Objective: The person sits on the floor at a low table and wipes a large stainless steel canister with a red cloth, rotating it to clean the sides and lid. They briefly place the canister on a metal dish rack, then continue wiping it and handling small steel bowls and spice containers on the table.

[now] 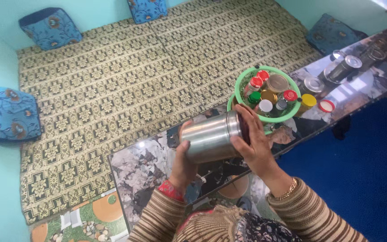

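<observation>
Steel canister [210, 138] lies on its side above the glossy low table [135, 172], long axis running left to right, left hand [183, 165] cupping its base and right hand [255, 139] clamped round its lid end, just before the green basket [240, 85] of jars.

A shiny silver tin [211, 138]. A green basket [243, 80] with red, white and yellow lids. Blue flowery cushions [50, 28] on a green and cream patterned mat [126, 85].
</observation>
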